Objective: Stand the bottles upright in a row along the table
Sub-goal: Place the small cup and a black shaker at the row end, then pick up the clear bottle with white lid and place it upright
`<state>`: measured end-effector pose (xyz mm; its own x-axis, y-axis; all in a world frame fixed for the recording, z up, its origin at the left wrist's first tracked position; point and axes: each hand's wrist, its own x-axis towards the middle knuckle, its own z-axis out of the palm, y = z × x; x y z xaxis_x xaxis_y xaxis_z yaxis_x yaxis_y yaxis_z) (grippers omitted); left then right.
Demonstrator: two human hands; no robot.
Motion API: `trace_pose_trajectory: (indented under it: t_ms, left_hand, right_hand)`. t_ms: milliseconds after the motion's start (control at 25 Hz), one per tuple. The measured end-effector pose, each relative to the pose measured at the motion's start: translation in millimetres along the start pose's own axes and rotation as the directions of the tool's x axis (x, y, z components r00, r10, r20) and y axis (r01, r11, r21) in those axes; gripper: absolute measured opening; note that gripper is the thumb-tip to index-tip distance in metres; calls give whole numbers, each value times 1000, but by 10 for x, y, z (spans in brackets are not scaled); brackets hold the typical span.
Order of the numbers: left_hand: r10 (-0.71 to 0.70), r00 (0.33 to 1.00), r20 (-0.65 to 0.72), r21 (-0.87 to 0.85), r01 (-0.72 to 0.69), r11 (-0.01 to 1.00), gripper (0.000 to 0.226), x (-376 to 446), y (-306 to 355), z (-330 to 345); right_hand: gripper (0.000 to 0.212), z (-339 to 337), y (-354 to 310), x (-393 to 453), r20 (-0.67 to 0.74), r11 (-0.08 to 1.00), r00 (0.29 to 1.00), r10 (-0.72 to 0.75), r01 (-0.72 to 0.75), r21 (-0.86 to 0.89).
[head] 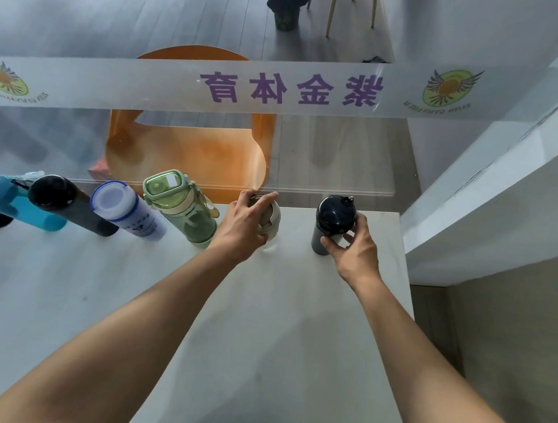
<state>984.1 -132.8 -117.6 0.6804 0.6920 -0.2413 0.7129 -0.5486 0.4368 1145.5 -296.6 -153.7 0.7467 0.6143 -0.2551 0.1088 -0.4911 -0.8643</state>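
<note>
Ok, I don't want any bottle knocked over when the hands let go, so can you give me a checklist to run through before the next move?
1. Left hand has its grip on the white-capped bottle: ok.
2. Right hand has its grip on the dark bottle: ok.
3. Both bottle bases flat on the table: cannot tell, the hands hide them.
4. Green bottle stands apart from the left hand: ok.
5. Dark bottle clear of the table's right edge: ok.
6. Even spacing: not ok, the gap between the two held bottles is wider than elsewhere in the row.
</note>
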Motion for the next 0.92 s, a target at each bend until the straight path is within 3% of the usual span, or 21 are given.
trace_pose_trajectory:
  t_ms: [240, 400, 480, 640, 920]
  left_hand:
    - [-2, 1000, 27, 9, 2, 1000, 92, -152, 24, -95]
    - [105, 985, -140, 77, -95, 993, 60, -524, -7, -206]
    - [138, 973, -187, 99, -121, 988, 47, -810, -98, -264]
    - [173, 955, -240, 146, -141, 979, 42, -1363, -433, -449]
    - [42, 939, -340, 157, 13, 987, 42, -2453, -1552, -1048]
  right_hand:
    - [69, 63, 50, -146, -48, 987, 990, 131, -135, -84]
    - [47, 226, 18, -471, -51, 962, 988, 144, -152, -225]
    - [44, 372, -110, -712, -46, 957, 995, 84, -94, -275]
    - [38, 802, -459, -1224, -3, 914, 984, -178, 164, -372]
    - [42, 1972, -1203, -2132, 154, 778, 897, -414, 437, -451]
